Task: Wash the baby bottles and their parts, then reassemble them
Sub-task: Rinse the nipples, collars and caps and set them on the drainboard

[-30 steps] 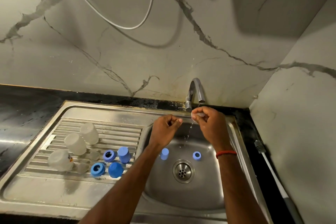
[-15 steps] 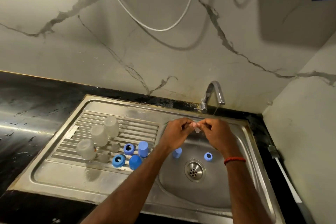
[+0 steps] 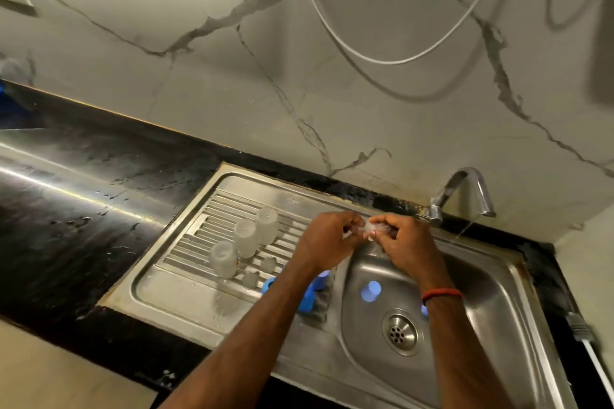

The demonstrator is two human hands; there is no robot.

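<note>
Steel sink (image 3: 172, 295) sits in black bench (image 3: 83, 196), marble wall (image 3: 232, 103) behind. Left hand (image 3: 327, 242) and right hand (image 3: 403, 247) pinch one clear part (image 3: 372, 227) over the basin's rear edge.

Both forearms are being extended forward from the lower edge, bare, angled toward each other. Left hand (image 3: 327, 239) and right hand (image 3: 403, 247) are being held fingertip to fingertip, knuckles up, fingers curled. A small translucent piece (image 3: 371, 228) is being pinched between both hands.
</note>
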